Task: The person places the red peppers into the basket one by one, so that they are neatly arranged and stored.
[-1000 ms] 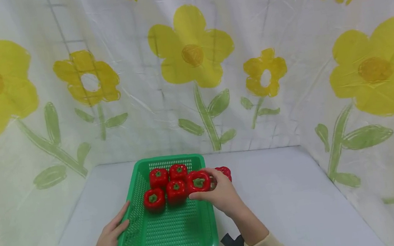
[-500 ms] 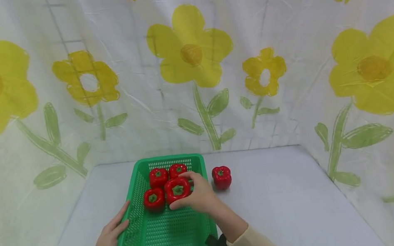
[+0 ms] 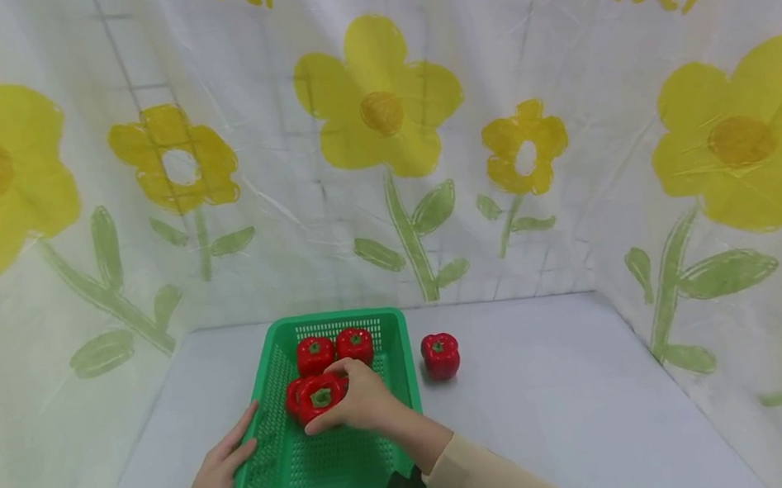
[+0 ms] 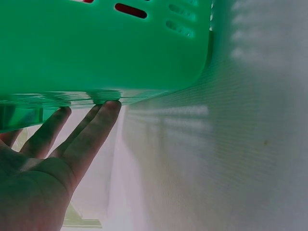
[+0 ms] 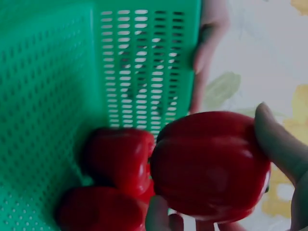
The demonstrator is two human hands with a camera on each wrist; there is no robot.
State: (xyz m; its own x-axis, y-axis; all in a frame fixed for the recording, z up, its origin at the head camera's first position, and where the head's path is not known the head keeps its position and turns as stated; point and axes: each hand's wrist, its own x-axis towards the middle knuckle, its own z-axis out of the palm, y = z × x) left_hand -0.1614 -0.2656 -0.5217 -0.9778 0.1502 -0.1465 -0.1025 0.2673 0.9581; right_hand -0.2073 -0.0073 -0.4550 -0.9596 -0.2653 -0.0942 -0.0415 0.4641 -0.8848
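My right hand (image 3: 364,402) holds a red bell pepper (image 3: 320,396) between thumb and fingers, over the left half of a green perforated basket (image 3: 417,432). In the right wrist view this pepper (image 5: 211,166) is close up, stem facing away. A second pepper (image 3: 292,395) sits partly hidden under it. Two more peppers, one at the back left (image 3: 315,356) and one at the back right (image 3: 355,344), stand in the basket. My left hand (image 3: 214,479) rests against the basket's left side; the left wrist view shows its straight fingers (image 4: 91,139) touching the outer wall.
Another red bell pepper (image 3: 441,356) stands on the white table (image 3: 549,405), right of the basket. A white curtain (image 3: 270,236) with yellow flowers surrounds the table at the back and sides. A dark strap (image 3: 406,485) hangs at the right wrist.
My right hand has carried its pepper leftward, from the basket's right rim to above the front-left pepper. The pepper outside the basket has come into full view. The left hand stays put.
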